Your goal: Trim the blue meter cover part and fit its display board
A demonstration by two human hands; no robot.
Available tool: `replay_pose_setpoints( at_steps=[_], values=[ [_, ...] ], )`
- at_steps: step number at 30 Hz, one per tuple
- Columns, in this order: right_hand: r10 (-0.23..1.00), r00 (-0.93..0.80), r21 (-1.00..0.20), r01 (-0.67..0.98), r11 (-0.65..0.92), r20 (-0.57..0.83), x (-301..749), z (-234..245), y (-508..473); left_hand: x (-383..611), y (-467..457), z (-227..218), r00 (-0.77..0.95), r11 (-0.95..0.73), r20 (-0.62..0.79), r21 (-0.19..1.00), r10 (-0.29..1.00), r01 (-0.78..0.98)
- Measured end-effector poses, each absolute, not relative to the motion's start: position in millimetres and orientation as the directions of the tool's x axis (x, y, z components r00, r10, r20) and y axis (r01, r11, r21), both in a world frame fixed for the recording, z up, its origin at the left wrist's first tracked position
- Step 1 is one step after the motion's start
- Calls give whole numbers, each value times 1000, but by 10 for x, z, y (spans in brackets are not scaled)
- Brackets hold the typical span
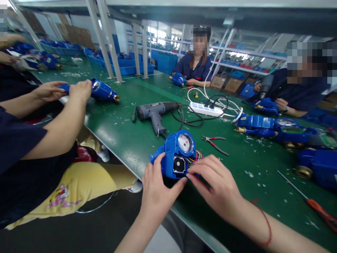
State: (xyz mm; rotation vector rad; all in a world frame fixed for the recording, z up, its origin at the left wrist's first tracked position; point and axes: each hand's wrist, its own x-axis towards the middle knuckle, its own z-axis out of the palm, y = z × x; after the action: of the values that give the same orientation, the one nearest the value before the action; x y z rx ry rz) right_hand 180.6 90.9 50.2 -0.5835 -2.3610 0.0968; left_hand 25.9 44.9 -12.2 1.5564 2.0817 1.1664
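Note:
A blue water meter (168,158) with a round dial (185,143) rests at the near edge of the green table. Its lower housing is uncovered, showing a black round part in a white-edged square (179,164). Thin coloured wires (198,155) stick out on its right side. My left hand (160,182) is wrapped round the meter's left and near side, thumb along the bottom edge. At the lower right corner of the housing, my right hand (214,186) has its fingertips pinched together; whatever lies between them is too small to make out.
Beyond the meter lie a grey heat gun (155,114), a small screwdriver (134,116) and red-handled cutters (216,143). A white power strip (205,109) with cables is further back. More blue meters (255,123) and an orange-handled screwdriver (316,209) are at right. Co-workers sit around the table.

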Motion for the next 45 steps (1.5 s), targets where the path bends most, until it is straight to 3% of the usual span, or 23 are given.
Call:
replay_pose_setpoints(
  at_steps=[2,4,13,19,30,38,45],
  values=[
    [363,-700,17,472,881,614,1787,522,1146,271,452,-118,-386,94,229,745,894,660],
    [277,-776,194,453,870,567,1743,500,1295,277,457,-117,-393,98,229,747,891,658],
    [-8,-898,483,229,845,439,1679,508,1387,296,466,-130,-402,85,268,733,876,675],
    [-82,-911,515,153,843,405,1683,476,1456,293,469,-144,-401,76,284,730,871,680],
    [-7,-919,523,218,824,394,1660,487,1453,336,486,-139,-451,127,253,743,856,657],
    [-92,-909,515,145,845,407,1715,484,1487,327,477,-116,-455,118,246,763,856,635],
    [-61,-888,454,173,874,456,1719,479,1532,319,469,-149,-434,83,286,750,855,657]
  ],
)
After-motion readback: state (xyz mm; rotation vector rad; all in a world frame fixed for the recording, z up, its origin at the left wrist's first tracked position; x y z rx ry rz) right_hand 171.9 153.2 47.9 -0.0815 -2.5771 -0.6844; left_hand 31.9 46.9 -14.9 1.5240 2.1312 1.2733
